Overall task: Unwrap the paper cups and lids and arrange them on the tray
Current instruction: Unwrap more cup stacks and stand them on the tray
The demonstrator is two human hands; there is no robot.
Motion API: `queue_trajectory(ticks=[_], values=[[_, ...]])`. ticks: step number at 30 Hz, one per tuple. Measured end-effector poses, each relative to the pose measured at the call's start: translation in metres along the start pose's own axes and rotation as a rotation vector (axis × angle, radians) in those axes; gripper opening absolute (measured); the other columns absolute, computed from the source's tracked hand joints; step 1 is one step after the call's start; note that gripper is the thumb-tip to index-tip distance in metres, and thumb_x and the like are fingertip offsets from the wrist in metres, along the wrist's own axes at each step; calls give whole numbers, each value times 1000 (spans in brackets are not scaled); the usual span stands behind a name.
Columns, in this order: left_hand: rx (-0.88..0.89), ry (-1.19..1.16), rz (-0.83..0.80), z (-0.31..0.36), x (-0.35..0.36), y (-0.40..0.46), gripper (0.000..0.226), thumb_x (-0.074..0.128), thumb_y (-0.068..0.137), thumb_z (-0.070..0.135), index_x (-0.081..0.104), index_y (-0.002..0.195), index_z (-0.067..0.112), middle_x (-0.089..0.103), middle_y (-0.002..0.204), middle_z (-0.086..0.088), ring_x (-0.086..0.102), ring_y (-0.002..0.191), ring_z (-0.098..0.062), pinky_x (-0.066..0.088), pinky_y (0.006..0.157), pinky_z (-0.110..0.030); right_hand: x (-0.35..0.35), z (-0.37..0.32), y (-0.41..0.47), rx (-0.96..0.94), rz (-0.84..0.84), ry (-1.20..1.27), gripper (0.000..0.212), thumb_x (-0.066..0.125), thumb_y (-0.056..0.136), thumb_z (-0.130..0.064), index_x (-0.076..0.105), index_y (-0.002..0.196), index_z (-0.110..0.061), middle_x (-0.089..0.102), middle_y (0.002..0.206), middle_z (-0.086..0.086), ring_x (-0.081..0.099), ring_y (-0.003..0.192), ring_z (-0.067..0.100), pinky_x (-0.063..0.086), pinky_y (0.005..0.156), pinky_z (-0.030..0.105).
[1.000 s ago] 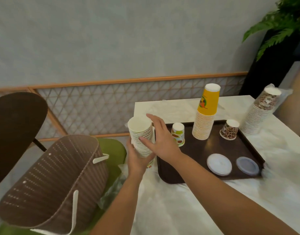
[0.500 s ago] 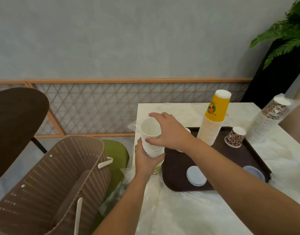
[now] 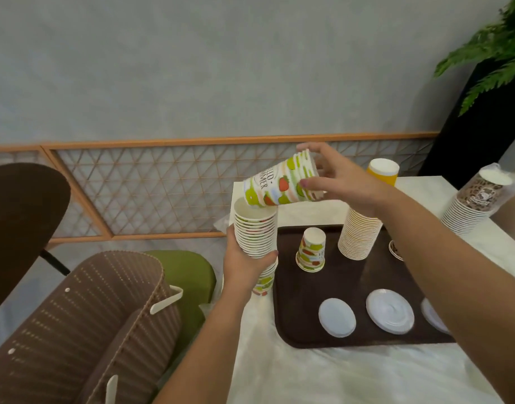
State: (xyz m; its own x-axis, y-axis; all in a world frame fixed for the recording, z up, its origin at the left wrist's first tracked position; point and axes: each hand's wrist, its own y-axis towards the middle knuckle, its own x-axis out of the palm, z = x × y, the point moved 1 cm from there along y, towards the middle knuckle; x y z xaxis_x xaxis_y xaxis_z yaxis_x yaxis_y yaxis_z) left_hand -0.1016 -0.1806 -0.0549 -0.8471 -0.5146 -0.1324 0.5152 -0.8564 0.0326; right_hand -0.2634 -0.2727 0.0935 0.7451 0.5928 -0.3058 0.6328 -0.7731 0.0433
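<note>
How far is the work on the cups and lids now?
Done: the tray holds a fruit-print cup, a tall yellow-topped stack and three lids.
In hand: the left hand grips the fruit-print stack; the right hand holds a few tilted cups.
Left: the leopard-print stack looks wrapped.

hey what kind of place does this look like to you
Probably a cafe or drinks counter seating area: a marble-look table holds a brown serving tray with stacked paper cups and lids, beside a wall with a wooden lattice panel and a potted plant.
</note>
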Motion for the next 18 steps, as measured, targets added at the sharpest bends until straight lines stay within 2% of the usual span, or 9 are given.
queue_trajectory(ticks=[4,6,8,9,11,13,15,18], values=[[6,-24,6,5,3,9,73,84,61,2,42,114,31,60,105,9,60,98,-11,48,79,-29,-13,36,-1,93,-132,54,66,73,77,-4,45,126,-36,59,121,3,64,106,22,55,88,41],[7,-18,-7,8,7,12,76,85,59,5,41,114,33,60,106,10,59,99,-10,46,78,-28,-10,55,0,125,-175,84,72,76,70,-5,44,128,-33,61,122,0,64,108,18,54,89,36],[10,-13,-20,9,12,13,81,86,51,18,42,118,33,61,111,9,59,103,-10,48,79,-30,-4,71,2,151,-185,93,65,76,72,1,48,121,-31,66,115,-9,65,104,8,53,86,24],[12,-8,-24,10,14,14,83,84,48,23,43,120,32,61,114,9,59,105,-10,50,81,-32,0,78,3,155,-162,104,60,74,74,3,50,116,-31,67,110,-13,65,101,4,52,82,20],[8,-6,-30,10,16,16,83,84,51,20,43,122,31,61,114,8,59,105,-10,51,83,-33,5,95,7,120,-27,102,60,76,72,1,49,116,-30,66,111,-14,64,101,2,51,83,19],[2,-18,-29,9,17,18,80,85,58,6,42,120,32,61,110,12,58,101,-4,49,80,-27,7,116,10,72,155,49,69,81,69,-5,43,123,-28,61,115,-15,61,103,-1,50,85,17],[-3,-21,-22,9,15,19,76,82,63,0,41,117,35,59,105,16,57,97,0,46,74,-20,10,142,11,59,264,-29,74,82,68,-8,39,126,-26,58,114,-15,58,101,-6,49,84,14],[-17,-18,-19,6,14,22,72,82,64,0,43,110,39,60,104,14,58,97,-3,46,72,-20,16,185,12,113,307,-108,82,84,67,-12,36,133,-21,55,121,-6,56,108,8,48,93,30]])
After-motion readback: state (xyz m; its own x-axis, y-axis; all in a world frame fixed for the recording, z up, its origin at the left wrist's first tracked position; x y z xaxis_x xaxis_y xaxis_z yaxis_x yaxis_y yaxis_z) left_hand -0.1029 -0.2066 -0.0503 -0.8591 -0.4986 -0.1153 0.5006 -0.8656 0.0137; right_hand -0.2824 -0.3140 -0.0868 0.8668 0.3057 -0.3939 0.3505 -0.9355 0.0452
